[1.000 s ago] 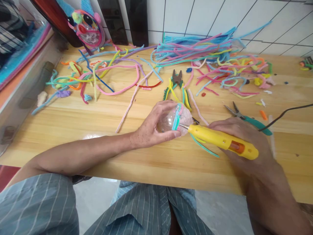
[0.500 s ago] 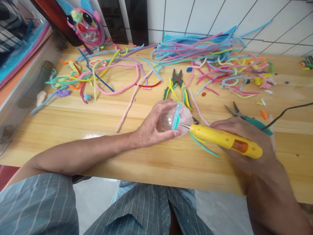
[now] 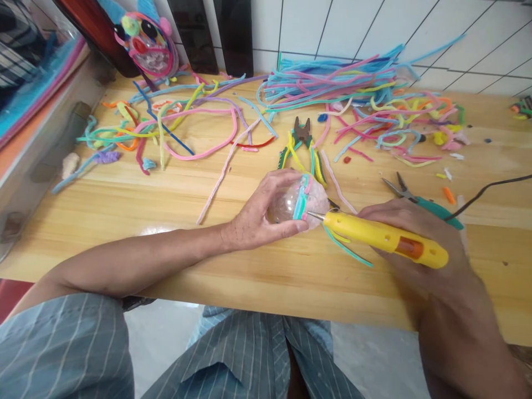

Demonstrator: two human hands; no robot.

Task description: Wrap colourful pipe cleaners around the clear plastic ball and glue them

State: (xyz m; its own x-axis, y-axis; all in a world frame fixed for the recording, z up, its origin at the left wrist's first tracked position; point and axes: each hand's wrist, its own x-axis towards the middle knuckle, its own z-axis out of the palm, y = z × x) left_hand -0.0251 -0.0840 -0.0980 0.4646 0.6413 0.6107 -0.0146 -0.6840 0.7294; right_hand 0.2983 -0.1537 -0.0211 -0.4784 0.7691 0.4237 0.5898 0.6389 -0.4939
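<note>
My left hand (image 3: 260, 213) is wrapped round a clear plastic ball (image 3: 299, 204) that rests on the wooden table (image 3: 166, 233). Teal, pink and green fuzzy pipe cleaners run over the ball. My right hand (image 3: 415, 241) grips a yellow glue pen (image 3: 382, 238) with an orange window. Its metal tip touches the ball's right side, beside the teal strip. A thin teal pipe cleaner (image 3: 347, 249) trails from the ball under the pen. A black cord (image 3: 486, 191) leads away to the right.
Loose pipe cleaners (image 3: 332, 88) of many colours cover the back of the table. Pliers (image 3: 302, 133) with green and yellow handles lie behind the ball. Teal-handled needle-nose pliers (image 3: 415, 197) lie at the right. A finished pipe-cleaner face ball (image 3: 145, 44) stands at the back left.
My right hand and the glue pen have drawn back slightly to the right, with the tip still at the ball. The left hand and ball have stayed put.
</note>
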